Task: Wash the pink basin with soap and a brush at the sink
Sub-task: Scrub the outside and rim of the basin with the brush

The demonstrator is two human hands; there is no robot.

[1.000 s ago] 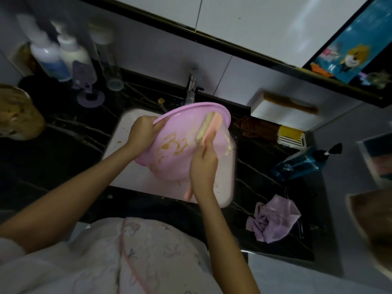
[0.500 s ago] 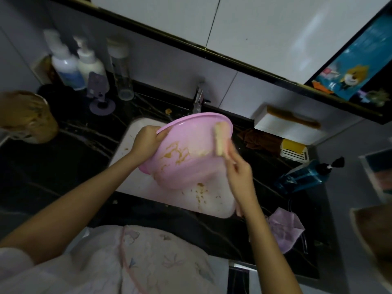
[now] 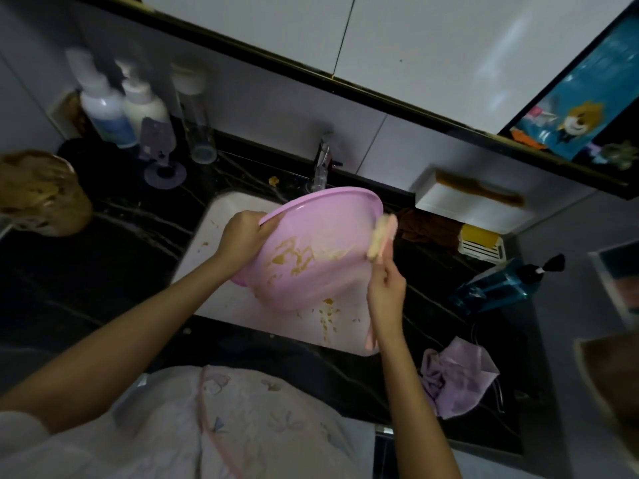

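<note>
The pink basin (image 3: 321, 236) is held tilted above the white sink (image 3: 221, 219), its outer side smeared with brown dirt. My left hand (image 3: 242, 235) grips the basin's left rim. My right hand (image 3: 385, 292) holds a pink-handled brush (image 3: 380, 238) whose pale bristle head lies against the basin's right edge. The handle's end sticks out below my wrist. Brown specks lie on the sink floor under the basin.
A faucet (image 3: 321, 167) stands behind the sink. Several bottles (image 3: 138, 108) stand at the back left of the black counter. A blue pump bottle (image 3: 498, 286), a crumpled lilac cloth (image 3: 456, 375), a white box (image 3: 463, 202) and a brown rag (image 3: 425, 226) lie to the right.
My right hand moved the brush from the middle of the basin's side out to its right edge. My left hand kept its grip on the rim. More brown specks lie in the sink.
</note>
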